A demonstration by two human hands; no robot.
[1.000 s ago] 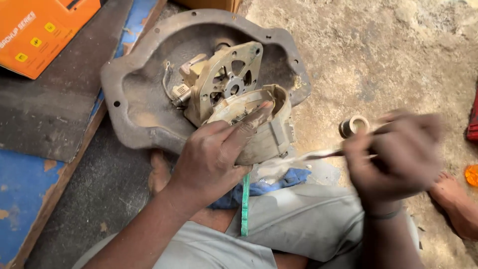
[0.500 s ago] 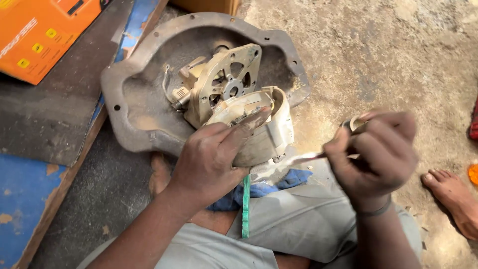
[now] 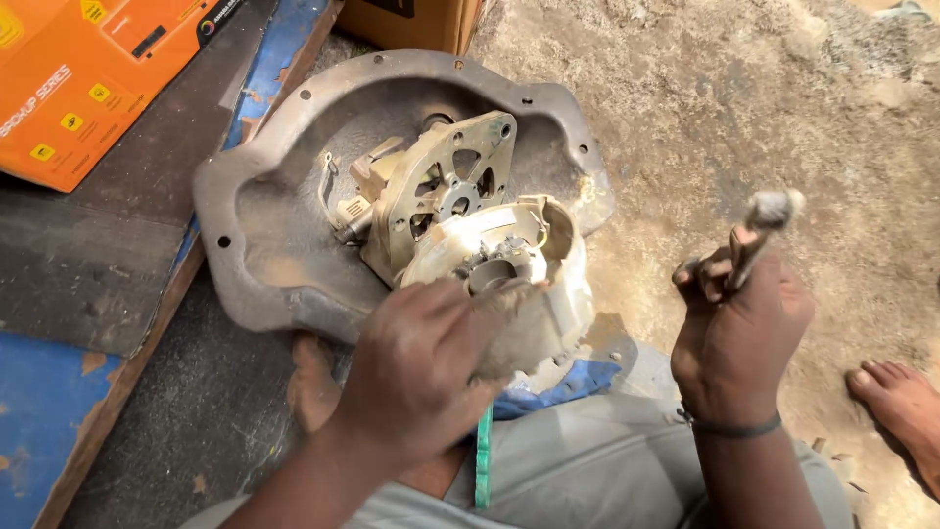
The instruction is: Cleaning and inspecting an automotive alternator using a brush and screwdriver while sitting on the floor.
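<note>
My left hand (image 3: 423,367) grips a round, dusty metal housing (image 3: 534,264), holding it tilted over my lap. Its open face shows small parts inside. My right hand (image 3: 736,328) is raised beside it, shut on a thin metal tool (image 3: 762,223) whose shaft points upward. Behind the housing lies a large rusty pan-shaped cover (image 3: 264,245) with bolt holes round its rim. A perforated metal end plate (image 3: 446,186) stands inside that cover.
An orange cardboard box (image 3: 88,78) sits at the top left on a dark board. A brown box (image 3: 411,22) stands behind the cover. Blue-painted wood (image 3: 39,411) edges the left. Sandy concrete floor (image 3: 783,98) lies to the right, where a bare foot (image 3: 901,402) rests.
My right hand has lifted and turned, so the tool went from lying level toward the housing to pointing upward. My left hand has kept its grip on the housing.
</note>
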